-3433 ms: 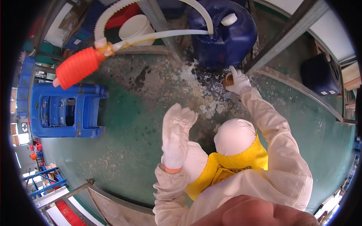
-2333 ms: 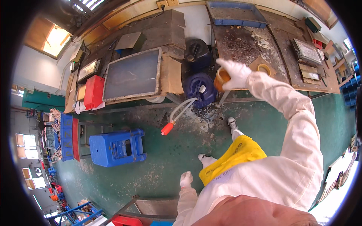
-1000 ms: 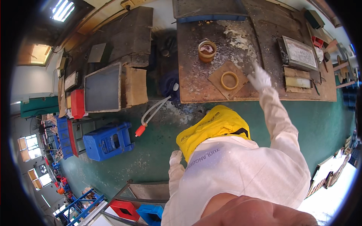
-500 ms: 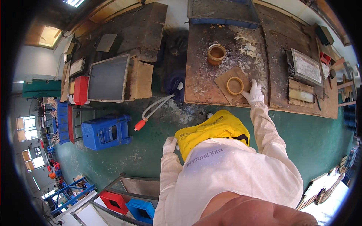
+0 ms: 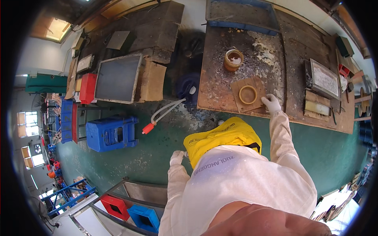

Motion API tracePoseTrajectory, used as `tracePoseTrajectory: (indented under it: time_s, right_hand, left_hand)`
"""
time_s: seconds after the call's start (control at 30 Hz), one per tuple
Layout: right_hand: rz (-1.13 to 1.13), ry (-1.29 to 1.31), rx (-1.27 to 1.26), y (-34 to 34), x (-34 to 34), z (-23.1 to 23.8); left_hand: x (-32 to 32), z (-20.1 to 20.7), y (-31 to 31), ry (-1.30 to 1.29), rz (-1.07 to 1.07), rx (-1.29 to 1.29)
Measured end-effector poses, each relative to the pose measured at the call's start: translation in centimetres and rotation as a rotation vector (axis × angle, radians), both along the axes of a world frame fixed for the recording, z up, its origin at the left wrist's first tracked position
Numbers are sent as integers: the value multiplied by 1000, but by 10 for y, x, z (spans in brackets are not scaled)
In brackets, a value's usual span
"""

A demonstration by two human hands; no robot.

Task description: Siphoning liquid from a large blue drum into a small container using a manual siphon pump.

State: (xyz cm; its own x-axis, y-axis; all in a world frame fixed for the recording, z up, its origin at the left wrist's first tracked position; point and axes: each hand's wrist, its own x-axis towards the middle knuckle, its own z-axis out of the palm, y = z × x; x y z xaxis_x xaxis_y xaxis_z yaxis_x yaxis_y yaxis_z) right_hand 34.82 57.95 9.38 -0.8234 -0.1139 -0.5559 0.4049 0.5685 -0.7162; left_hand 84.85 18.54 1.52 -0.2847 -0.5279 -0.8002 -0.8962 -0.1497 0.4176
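My right hand (image 5: pixel 271 104), in a white glove, is at the near edge of a stained brown workbench (image 5: pixel 218 92). Its bent fingers are closed on the right corner of a flat brown square board (image 5: pixel 256 81). On that board lies a round tan ring (image 5: pixel 248 94), perhaps a lid, just left of the fingers. Farther back stands an uncapped jar (image 5: pixel 234 61) of amber-brown stuff. My left hand (image 5: pixel 177 157), also gloved, hangs low beside the yellow cloth (image 5: pixel 224 135) at my waist; its fingers are too small to make out.
A blue-rimmed tray (image 5: pixel 244 23) sits at the back of the bench, framed screens (image 5: pixel 325 78) at its right. Across a gap, another bench holds a grey framed screen (image 5: pixel 118 78) and a red box (image 5: pixel 87 88). A blue stool (image 5: pixel 112 133) lies on the green floor (image 5: pixel 153 157).
The board has turned slightly clockwise with the ring on it. My right hand's fingers have gone from stretched out to bent at its corner. The whole view has shifted a little.
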Motion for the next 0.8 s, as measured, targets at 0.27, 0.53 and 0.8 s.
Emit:
tracePoseTrajectory:
  time_s: [0.27, 0.53, 0.8]
  right_hand:
    - [-217, -299, -556, 0, 7, 37]
    - [-173, -190, -763, -56, -44, 99]
    - [-177, -122, -757, -107, -88, 75]
  left_hand:
    - [-7, -1, -2, 62, 30, -29]
    - [-3, -6, 0, -23, -37, -60]
    - [-2, -7, 0, 58, -51, -49]
